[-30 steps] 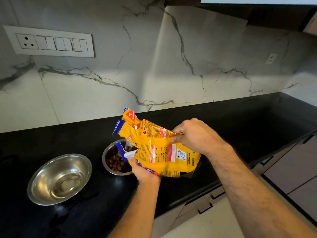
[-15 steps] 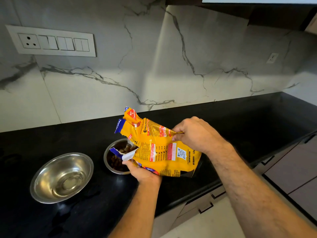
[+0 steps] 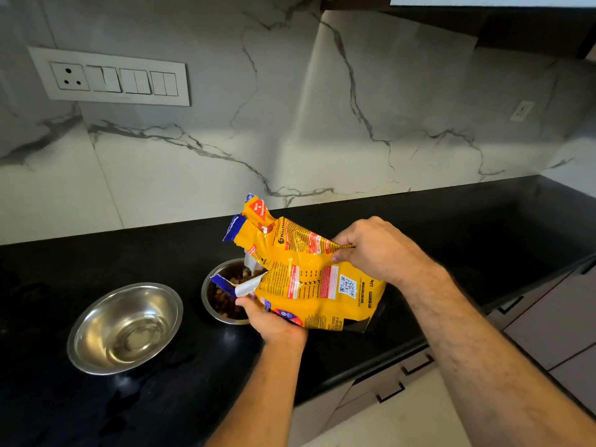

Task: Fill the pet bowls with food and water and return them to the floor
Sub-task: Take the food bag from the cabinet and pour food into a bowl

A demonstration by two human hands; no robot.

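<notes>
Two steel bowls are set on the black countertop [image 3: 135, 411], apart from each other. At far left, a white switch panel [image 3: 111, 77] w/ a socket is fixed to the marble backsplash [image 3: 290, 117]. Below it, the larger bowl [image 3: 125, 328] is seen upright w/ what looks like clear water in it. Just right of that, the smaller bowl [image 3: 216, 295] is partly hidden by the bag; brown kibble [image 3: 222, 301] is seen inside. The yellow pet food bag [image 3: 309, 275] is held tilted over the smaller bowl, torn mouth down-left above the kibble. The bag's lower edge near the mouth is gripped from below by the left hand [image 3: 274, 322], fingers curled under it. Its upper rear fold is pinched by the right hand [image 3: 375, 250], fingers bunched on the foil. At far right, grey cabinet fronts [image 3: 554, 321] w/ dark handles are visible below the counter edge, and a small white outlet [image 3: 521, 110] is on the wall.
</notes>
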